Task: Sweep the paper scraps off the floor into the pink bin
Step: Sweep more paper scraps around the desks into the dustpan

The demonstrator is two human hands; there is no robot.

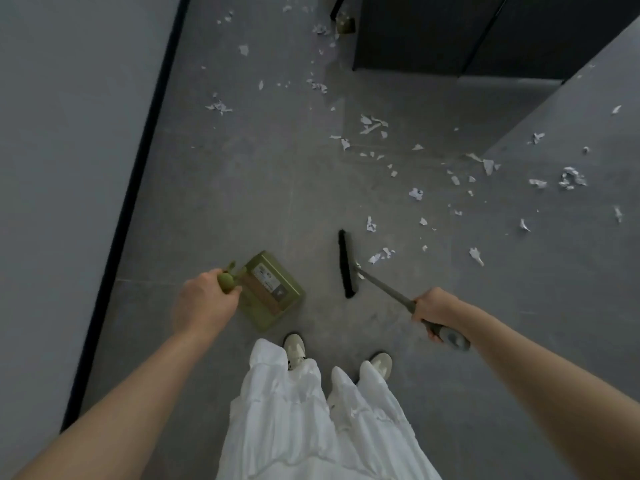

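Observation:
My left hand [204, 299] grips the handle end of an olive-green dustpan [273, 289], whose pan sits low over the grey floor just ahead of my feet. My right hand [434, 310] grips the grey handle of a broom [381, 287]; its black bristle head [346, 265] stands on the floor to the right of the dustpan. White paper scraps [381, 254] lie scattered across the floor ahead and to the right, the nearest ones just right of the bristles. No pink bin is in view.
A pale wall with a black skirting strip [138, 188] runs along the left. Dark cabinets [433, 32] stand at the far right, with a small olive object [346, 24] beside them. My white skirt and light shoes [294, 348] are at the bottom.

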